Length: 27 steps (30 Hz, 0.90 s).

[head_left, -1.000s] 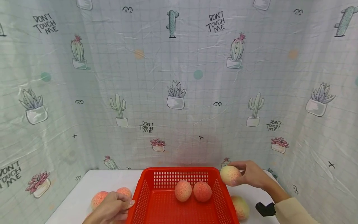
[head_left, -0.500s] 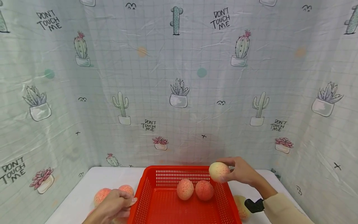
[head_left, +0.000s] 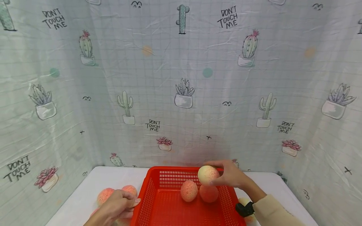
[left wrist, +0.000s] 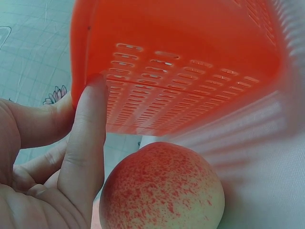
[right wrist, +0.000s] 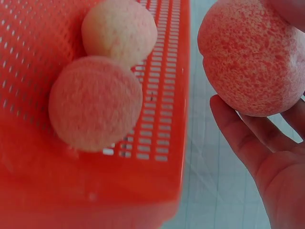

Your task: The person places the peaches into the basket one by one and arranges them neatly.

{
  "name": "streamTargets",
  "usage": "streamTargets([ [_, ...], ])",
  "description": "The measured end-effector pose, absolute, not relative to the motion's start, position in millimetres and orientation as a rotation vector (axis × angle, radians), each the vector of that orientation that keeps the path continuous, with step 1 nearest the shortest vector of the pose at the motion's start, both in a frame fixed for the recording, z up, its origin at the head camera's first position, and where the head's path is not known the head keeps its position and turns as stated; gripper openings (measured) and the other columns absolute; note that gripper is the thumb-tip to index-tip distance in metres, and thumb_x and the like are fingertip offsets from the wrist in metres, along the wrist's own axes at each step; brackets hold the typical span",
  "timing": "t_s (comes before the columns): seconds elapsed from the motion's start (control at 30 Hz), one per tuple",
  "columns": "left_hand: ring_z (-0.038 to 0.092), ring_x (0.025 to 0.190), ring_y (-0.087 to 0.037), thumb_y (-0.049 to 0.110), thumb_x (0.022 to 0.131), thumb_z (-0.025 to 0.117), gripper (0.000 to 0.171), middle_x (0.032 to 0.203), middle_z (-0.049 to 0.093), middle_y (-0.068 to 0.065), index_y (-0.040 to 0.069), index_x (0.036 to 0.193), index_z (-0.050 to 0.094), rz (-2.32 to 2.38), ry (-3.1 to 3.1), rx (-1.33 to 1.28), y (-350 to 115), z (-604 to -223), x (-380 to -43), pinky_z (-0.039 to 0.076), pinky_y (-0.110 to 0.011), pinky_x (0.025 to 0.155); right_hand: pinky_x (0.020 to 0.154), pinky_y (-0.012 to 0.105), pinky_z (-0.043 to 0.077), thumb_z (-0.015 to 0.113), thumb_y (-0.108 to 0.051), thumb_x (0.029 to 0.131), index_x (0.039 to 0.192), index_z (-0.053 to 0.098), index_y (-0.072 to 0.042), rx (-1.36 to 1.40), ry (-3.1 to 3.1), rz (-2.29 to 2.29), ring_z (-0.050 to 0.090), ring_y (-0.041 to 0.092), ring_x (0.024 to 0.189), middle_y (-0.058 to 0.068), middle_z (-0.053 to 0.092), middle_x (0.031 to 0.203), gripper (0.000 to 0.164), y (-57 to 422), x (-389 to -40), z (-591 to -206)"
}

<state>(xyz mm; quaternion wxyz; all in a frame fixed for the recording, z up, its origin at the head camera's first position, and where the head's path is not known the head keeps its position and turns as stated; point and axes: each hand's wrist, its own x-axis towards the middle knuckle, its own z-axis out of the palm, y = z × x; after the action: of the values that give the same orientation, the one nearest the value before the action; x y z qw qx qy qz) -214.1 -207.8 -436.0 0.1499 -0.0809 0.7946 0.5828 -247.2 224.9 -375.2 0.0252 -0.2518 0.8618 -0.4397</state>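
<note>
In the head view my right hand (head_left: 230,175) holds a pale yellow and pink peach (head_left: 208,174) above the back right part of a red plastic basket (head_left: 169,211). Two peaches lie in the basket near its back wall, a speckled one (head_left: 189,191) and a redder one (head_left: 209,193) partly behind the held peach. The right wrist view shows fingers and thumb around the held peach (right wrist: 252,57). My left hand (head_left: 120,205) pinches the basket's left rim between thumb and fingers. Below that hand, the left wrist view shows a peach (left wrist: 162,191) beside the basket's outer wall.
Several peaches lie left of the basket, among them one at the back (head_left: 129,190) and one nearer (head_left: 105,196). To the right, a peach (head_left: 244,201) is partly hidden by the right wrist. A patterned curtain (head_left: 183,125) surrounds the white table (head_left: 85,191).
My right hand has carried its peach leftward from outside the right rim to over the basket's inside. The left hand stays on the left rim. The head view has shifted slightly.
</note>
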Motion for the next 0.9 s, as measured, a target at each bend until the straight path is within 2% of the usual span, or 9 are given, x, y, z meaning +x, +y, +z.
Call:
streamTargets([
  [0.1, 0.074, 0.075, -0.015, 0.013, 0.096, 0.075, 0.028, 0.086, 0.076, -0.009, -0.010, 0.112, 0.071, 1.683, 2.281, -0.216, -208.2, -435.7, -213.3, 0.066, -0.035, 0.071, 0.085, 0.034, 0.062, 0.087, -0.023, 0.077, 0.137, 0.067, -0.013, -0.867, 2.649, -1.366, 0.065, 0.028, 0.113, 0.014, 0.069, 0.133, 0.065, 216.3, -249.0, -377.1],
  [0.23, 0.073, 0.075, -0.014, 0.011, 0.096, 0.073, 0.027, 0.084, 0.075, -0.007, -0.011, 0.112, 0.071, 1.712, 2.266, -0.139, -208.6, -434.9, -212.6, 0.065, -0.033, 0.070, 0.082, 0.030, 0.061, 0.088, -0.022, 0.077, 0.135, 0.066, -0.009, -0.927, 2.641, -1.376, 0.063, 0.028, 0.113, 0.014, 0.068, 0.133, 0.064, 206.0, -251.8, -380.1],
  [0.43, 0.072, 0.071, -0.012, 0.011, 0.097, 0.073, 0.025, 0.081, 0.075, -0.005, -0.011, 0.109, 0.073, 1.737, 2.225, -0.053, -208.8, -434.2, -213.0, 0.066, -0.033, 0.069, 0.082, 0.029, 0.059, 0.089, -0.022, 0.075, 0.128, 0.070, -0.013, -0.950, 2.668, -1.325, 0.062, 0.025, 0.109, 0.010, 0.070, 0.127, 0.058, 189.7, -255.4, -382.1],
  [0.77, 0.070, 0.070, -0.013, 0.010, 0.096, 0.073, 0.023, 0.081, 0.073, -0.007, -0.010, 0.109, 0.072, 1.731, 2.242, -0.132, -208.7, -433.8, -210.6, 0.065, -0.033, 0.069, 0.089, 0.035, 0.058, 0.088, -0.025, 0.077, 0.133, 0.068, -0.008, -0.944, 2.648, -1.221, 0.060, 0.024, 0.113, 0.008, 0.070, 0.129, 0.062, 162.2, -264.0, -386.9],
  [0.9, 0.068, 0.069, -0.012, 0.011, 0.095, 0.075, 0.025, 0.080, 0.070, -0.006, -0.009, 0.109, 0.072, 1.724, 2.263, -0.182, -207.9, -435.3, -209.9, 0.065, -0.031, 0.068, 0.088, 0.033, 0.057, 0.087, -0.028, 0.077, 0.133, 0.069, -0.010, -0.969, 2.640, -1.202, 0.059, 0.023, 0.112, 0.005, 0.068, 0.128, 0.061, 153.2, -266.2, -389.6],
])
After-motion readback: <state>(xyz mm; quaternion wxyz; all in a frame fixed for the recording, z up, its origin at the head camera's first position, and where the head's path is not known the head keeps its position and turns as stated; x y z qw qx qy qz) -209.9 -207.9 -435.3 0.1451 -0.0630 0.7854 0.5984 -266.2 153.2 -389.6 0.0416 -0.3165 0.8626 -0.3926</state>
